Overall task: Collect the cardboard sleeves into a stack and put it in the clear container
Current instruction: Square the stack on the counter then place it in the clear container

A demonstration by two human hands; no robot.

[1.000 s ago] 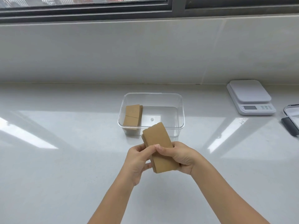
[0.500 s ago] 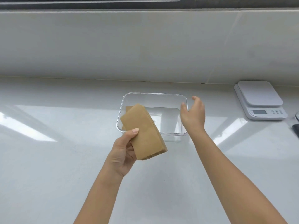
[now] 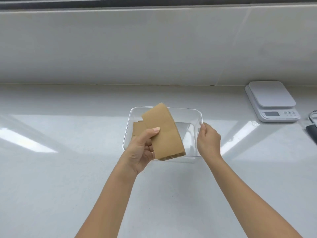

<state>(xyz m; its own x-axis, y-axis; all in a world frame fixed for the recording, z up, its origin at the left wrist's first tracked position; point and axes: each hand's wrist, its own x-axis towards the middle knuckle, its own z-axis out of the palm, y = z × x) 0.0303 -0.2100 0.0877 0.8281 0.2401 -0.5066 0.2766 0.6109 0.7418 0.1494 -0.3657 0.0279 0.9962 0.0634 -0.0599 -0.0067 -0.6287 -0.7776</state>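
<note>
A stack of brown cardboard sleeves (image 3: pixel 163 133) is gripped by my left hand (image 3: pixel 141 148), thumb on top, held tilted above the left half of the clear container (image 3: pixel 193 110). Inside the container, at its left end, lie more brown sleeves (image 3: pixel 138 127), partly hidden behind the held stack. My right hand (image 3: pixel 208 140) pinches the container's right rim with thumb and fingers. The right half of the container's floor is bare.
A white kitchen scale (image 3: pixel 272 100) stands at the back right of the white counter (image 3: pixel 60 169). A dark object with a clear lid edge (image 3: pixel 312 129) shows at the right border. A tiled wall rises behind the counter.
My right hand let go of the stack, reached out and took hold of the container's right rim. My left hand carried the stack forward over the container.
</note>
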